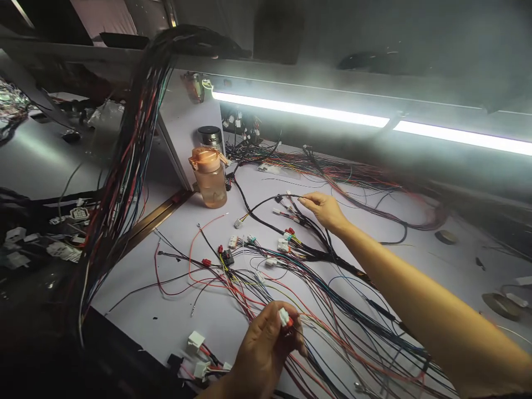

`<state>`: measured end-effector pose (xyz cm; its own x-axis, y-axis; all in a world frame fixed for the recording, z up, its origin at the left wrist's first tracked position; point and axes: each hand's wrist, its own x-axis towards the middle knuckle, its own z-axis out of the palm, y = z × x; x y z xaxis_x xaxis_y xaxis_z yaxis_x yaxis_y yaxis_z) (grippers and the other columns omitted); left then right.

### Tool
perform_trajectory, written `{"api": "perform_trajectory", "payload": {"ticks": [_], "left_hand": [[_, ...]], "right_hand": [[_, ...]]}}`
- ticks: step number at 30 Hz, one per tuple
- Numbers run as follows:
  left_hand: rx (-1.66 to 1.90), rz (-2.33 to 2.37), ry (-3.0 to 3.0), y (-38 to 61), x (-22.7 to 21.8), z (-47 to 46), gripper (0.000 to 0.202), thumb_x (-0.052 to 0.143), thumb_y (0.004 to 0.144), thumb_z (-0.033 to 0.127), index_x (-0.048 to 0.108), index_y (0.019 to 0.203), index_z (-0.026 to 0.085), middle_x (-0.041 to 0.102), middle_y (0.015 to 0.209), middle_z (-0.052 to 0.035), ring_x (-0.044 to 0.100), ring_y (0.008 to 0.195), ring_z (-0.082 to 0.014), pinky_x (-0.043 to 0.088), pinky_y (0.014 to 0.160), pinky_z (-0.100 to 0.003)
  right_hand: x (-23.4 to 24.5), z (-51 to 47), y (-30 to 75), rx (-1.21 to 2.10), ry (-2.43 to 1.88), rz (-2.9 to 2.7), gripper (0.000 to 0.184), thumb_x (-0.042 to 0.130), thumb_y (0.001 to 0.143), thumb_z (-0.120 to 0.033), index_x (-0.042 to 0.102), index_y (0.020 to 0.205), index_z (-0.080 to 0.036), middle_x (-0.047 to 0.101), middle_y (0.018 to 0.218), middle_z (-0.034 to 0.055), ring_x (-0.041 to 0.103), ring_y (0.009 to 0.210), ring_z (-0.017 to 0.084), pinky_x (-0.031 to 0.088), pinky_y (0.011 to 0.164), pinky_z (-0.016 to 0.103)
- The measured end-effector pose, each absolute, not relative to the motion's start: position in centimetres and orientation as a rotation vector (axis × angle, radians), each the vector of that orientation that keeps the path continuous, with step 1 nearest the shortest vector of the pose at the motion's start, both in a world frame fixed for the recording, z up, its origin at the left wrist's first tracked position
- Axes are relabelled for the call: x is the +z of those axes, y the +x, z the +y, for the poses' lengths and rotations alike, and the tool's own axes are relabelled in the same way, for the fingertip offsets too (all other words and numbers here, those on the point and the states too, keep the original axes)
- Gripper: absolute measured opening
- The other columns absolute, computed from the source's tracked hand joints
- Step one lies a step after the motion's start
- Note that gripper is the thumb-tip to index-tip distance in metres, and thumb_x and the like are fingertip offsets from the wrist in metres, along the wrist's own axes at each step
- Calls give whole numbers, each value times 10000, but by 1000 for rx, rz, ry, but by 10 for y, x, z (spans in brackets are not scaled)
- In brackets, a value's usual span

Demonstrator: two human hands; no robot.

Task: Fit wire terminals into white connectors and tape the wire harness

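Observation:
My left hand (260,346), low in the middle of the view, is closed around a small white connector (284,317) with an orange-red part at its side. Farther up, my right hand (326,210) pinches a thin black taped cable (266,200) between thumb and fingertips. That cable curves left and down to a pale connector (238,223) lying on the table. Below my right hand runs a thicker black wiring harness (326,256), with white connectors (283,244) and a red connector (290,231) near it. Loose wires pass beneath my left hand.
A bottle with an orange lid (211,180) stands at the back left before a dark-lidded flask (209,134). A thick wire bundle (139,127) hangs at the left. More wires lie along the back under a tube light (307,109). Tape rolls (501,306) sit at the right.

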<state>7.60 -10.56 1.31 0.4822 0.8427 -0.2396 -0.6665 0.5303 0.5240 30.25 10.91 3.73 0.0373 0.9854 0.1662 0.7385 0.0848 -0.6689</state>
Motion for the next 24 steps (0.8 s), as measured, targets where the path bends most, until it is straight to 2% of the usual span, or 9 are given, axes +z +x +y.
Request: {"api": "perform_trajectory", "payload": {"ticks": [2,4,7,11,16,19,22,24], "left_hand": [[1053,554,337,74,17,-100,280,582,869,441,673,866,176,600,1038,-92,573,859,-180,482,720,-302],[1115,590,293,71,20,-94,266,600,856,450,674,852,194,543,1268,-87,554,1050,-228,490,808,-332],[1174,614,261,67,23,-87,272,632,828,474,682,879,211,464,1408,-71,459,1250,-282,471,910,-374],[1265,664,277,64,23,-82,315,623,832,491,688,1001,233,419,1466,-72,359,1356,-281,431,992,-396],[1248,646,328,66,17,-81,299,549,885,477,686,970,225,399,1487,-65,332,1380,-279,398,1033,-431],[1209,632,351,66,15,-83,295,546,891,464,686,953,213,411,1479,-72,324,1385,-282,405,1028,-428],[1191,614,367,66,14,-85,277,565,884,451,684,943,208,445,1453,-78,376,1351,-291,440,985,-412],[1175,604,364,66,13,-86,267,575,878,444,681,934,206,475,1425,-83,431,1309,-291,465,951,-401]], "right_hand": [[49,90,305,585,-1593,-1751,472,530,841,-572,715,967,-156,692,959,81,613,895,197,464,826,304],[63,68,308,690,-1469,-1806,451,585,805,-584,724,917,-170,692,904,66,611,839,184,467,794,302],[85,37,311,845,-1336,-1987,360,626,811,-519,726,888,-182,690,861,44,610,801,158,466,773,286],[95,8,315,915,-1225,-2294,306,582,879,-458,727,905,-190,686,799,30,602,725,128,455,724,272],[86,-11,303,523,-1248,-2603,271,555,912,-444,716,916,-226,702,795,24,610,737,131,391,817,317],[83,-12,290,340,-1345,-2675,265,527,928,-430,690,884,-227,665,723,7,561,654,118,360,781,314],[83,3,289,449,-1412,-2471,337,447,952,-431,661,814,-210,582,641,-14,473,577,97,337,647,263],[85,20,296,547,-1441,-2104,400,434,933,-508,658,829,-193,517,603,-24,431,557,94,317,578,242]]}}
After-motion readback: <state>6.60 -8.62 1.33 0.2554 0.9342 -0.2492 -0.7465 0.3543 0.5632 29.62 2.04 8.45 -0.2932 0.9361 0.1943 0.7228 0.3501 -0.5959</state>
